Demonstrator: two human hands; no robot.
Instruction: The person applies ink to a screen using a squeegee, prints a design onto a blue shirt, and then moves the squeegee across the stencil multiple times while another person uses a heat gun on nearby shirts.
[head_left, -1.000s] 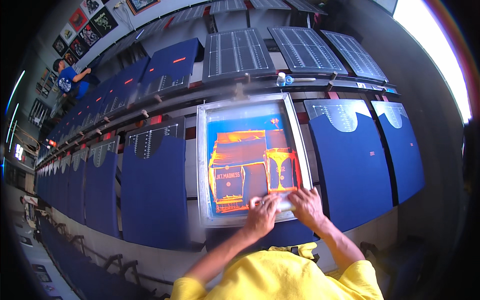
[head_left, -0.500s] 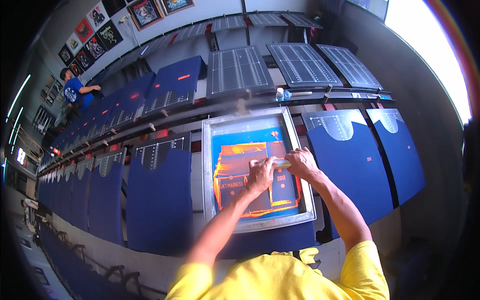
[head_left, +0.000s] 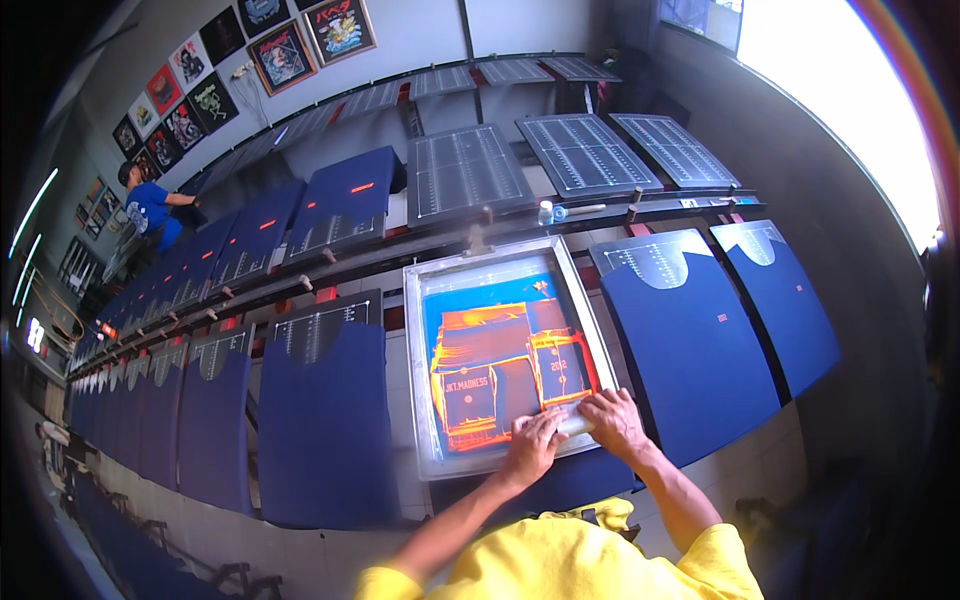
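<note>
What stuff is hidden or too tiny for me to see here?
All in the head view:
The bar's ends: covered by the left hand and right hand.
Most of the shirt below: hidden by the frame on top.
The mark on the far-right shirt: too small to read.
What the co-worker touches: too far away and dim.

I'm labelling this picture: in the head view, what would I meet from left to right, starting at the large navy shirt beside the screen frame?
Large navy shirt → screen frame's left rim → left hand → pale bar → right hand → navy shirt right of the frame → far-right navy shirt.
</note>
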